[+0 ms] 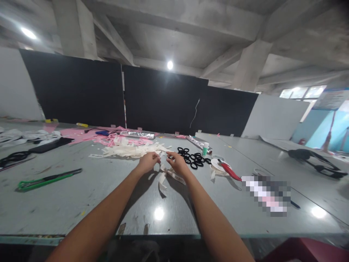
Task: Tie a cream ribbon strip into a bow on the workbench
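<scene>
Both hands meet over the middle of a grey table. My left hand (149, 162) has its fingers bent and pressed together at a pale ribbon. Close to its right, my right hand (176, 162) pinches at the same ribbon from the other side. The cream ribbon (163, 181) hangs down between and below the hands, and a printed piece (176, 177) lies under my right wrist. Behind my left hand is a pile of cream strips (128, 148). Black rings (194, 160) lie just right of my right hand.
A green cutter (49, 180) lies at the left, near black straps (16, 158). Pink material (76, 135) spreads behind. To the right are a glue stick (205, 149), a ribbon roll (218, 165), a red-handled tool (229, 170) and a black headset-like object (316, 160).
</scene>
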`<state>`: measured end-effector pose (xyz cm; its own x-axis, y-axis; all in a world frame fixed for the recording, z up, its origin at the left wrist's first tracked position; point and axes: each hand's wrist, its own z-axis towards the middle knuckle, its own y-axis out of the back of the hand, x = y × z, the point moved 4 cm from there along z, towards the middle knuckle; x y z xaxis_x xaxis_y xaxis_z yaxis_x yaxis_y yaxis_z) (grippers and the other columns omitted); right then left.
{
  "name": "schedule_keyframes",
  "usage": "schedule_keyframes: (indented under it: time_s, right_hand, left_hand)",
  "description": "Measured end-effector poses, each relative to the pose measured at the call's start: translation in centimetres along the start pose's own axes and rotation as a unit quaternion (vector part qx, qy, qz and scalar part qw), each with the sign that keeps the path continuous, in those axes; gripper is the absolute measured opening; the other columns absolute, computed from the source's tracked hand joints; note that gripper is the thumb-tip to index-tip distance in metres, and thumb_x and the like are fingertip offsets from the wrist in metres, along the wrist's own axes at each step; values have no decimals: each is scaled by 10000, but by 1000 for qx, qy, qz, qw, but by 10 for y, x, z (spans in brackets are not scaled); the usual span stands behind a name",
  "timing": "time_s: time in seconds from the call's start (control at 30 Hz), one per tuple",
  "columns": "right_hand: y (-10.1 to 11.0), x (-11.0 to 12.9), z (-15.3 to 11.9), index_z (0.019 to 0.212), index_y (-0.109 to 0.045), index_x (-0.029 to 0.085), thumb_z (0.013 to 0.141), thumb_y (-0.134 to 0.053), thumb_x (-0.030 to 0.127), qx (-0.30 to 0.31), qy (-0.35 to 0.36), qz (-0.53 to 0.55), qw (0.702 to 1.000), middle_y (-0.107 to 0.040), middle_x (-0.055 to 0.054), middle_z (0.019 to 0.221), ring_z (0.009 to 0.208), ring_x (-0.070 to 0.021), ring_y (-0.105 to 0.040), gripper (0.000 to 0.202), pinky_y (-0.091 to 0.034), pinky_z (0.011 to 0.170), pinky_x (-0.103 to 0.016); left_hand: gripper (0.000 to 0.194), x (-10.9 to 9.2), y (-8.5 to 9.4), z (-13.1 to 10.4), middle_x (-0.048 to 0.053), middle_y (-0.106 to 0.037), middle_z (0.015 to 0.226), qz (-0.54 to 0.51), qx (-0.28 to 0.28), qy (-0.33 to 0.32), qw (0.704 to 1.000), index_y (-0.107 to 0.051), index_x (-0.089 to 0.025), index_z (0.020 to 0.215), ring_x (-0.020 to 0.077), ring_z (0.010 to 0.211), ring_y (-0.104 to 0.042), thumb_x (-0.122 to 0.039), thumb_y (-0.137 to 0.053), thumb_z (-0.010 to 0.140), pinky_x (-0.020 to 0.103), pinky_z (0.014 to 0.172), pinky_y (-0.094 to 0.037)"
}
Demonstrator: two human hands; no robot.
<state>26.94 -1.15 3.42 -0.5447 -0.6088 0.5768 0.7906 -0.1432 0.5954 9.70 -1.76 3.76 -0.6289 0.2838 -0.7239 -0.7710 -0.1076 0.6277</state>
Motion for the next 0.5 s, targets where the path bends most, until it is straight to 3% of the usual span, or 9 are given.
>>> schedule_keyframes:
  time_s: [0.17,0.3,0.5]
  right_hand:
    - [-3,-4,2,1129,-618,208,791,-599,258,-28,20,36,999,-664,-54,1052,802,-151,-608,343,-466,796,-298]
    - [-3,-3,3,1131,-611,230,770,-632,266,-34,22,36,999,-665,-39,1044,811,-155,-617,364,-478,772,-293]
    - [9,19,-2,1028,-631,230,784,-619,237,-71,86,-40,993,-636,-34,970,783,-151,-578,245,-459,744,-280]
  left_hand:
    - [293,-9,-21,0,71,-695,786,-241,59,-66,966,-589,-133,874,196,761,-648,-334,-655,671,293,691,-457]
    - [419,-12,-27,-3,50,-683,764,-299,91,-72,947,-578,-122,963,177,738,-641,-281,-725,604,273,663,-456]
    - [510,-10,-29,1,65,-692,823,-323,67,-82,940,-561,-98,1089,168,756,-639,-232,-708,620,294,720,-468]
